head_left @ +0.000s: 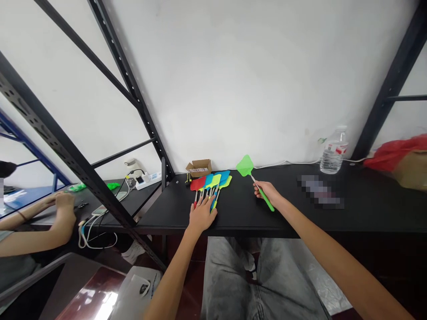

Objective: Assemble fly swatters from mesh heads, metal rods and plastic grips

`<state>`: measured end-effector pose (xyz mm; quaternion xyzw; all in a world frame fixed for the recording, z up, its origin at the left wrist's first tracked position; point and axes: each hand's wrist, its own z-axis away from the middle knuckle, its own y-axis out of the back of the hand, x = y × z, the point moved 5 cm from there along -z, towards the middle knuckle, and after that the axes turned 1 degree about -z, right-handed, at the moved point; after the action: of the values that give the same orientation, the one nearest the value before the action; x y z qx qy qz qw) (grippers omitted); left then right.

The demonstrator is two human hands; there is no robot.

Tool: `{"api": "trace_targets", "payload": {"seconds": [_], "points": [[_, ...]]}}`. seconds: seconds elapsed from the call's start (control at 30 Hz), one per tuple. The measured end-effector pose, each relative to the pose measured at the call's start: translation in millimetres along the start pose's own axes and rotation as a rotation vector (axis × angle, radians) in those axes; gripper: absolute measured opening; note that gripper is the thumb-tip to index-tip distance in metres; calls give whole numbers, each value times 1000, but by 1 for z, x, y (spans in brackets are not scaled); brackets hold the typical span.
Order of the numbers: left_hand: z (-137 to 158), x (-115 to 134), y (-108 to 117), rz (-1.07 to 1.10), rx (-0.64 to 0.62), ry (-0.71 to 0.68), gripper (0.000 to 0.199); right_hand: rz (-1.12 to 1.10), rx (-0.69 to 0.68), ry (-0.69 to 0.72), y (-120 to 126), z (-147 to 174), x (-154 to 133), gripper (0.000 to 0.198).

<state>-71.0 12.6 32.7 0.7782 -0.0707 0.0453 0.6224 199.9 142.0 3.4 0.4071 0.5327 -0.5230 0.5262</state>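
Observation:
A bright green fly swatter (245, 166) with a metal shaft and green handle is held up over the black table, its head pointing away to the left. My right hand (267, 192) is closed round its shaft near the top of the handle. On the left lie several fly swatters (213, 178) side by side, with red, blue and yellow-green heads toward the wall. My left hand (202, 214) rests on their handles, fingers spread and stretched out, partly hiding them.
An open cardboard box (199, 168) stands against the wall behind the swatters. At the right are a water bottle (333, 153), a blurred flat item (320, 191) and a red bag (396, 151). Black shelf posts (143, 111) rise at the left; a co-worker's arms (63, 218) rest beyond.

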Motion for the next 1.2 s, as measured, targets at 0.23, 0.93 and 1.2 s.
{"api": "trace_targets", "payload": {"seconds": [0.23,0.93,1.2], "points": [[-7,16,10,-26,145,8,49,-421,4,97,4,3,4,19],[-13,100,-16,364,96,-244,43,-221,-169,256,-8,14,2,50],[-17,99,-20,450,17,-228,46,-242,-117,266,-6,10,5,51]]}}
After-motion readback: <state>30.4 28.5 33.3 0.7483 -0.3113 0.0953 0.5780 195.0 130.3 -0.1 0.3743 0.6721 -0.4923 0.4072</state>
